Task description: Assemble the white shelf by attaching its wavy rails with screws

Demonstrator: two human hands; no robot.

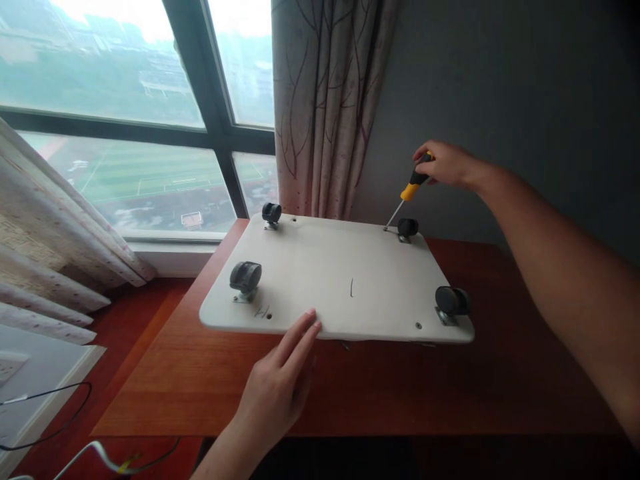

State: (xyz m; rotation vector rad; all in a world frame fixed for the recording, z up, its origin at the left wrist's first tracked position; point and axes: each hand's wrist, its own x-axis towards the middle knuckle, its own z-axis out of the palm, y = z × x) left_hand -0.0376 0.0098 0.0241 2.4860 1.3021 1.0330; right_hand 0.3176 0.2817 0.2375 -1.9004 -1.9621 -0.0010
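A white board with rounded corners lies over the table, with black casters at its corners. My right hand grips a yellow and black screwdriver by its handle. The tool tilts, and its tip meets the board at a hole near the far right caster. With fingers stretched out, my left hand rests its fingertips on the board's near edge. The near left caster, near right caster and far left caster stand upward. A screw sits in the near right hole; the near left hole looks dark.
The brown wooden table extends beneath and around the board. Beyond it are a window, a patterned curtain and a dark grey wall. Cables hang at the lower left, near a wall socket.
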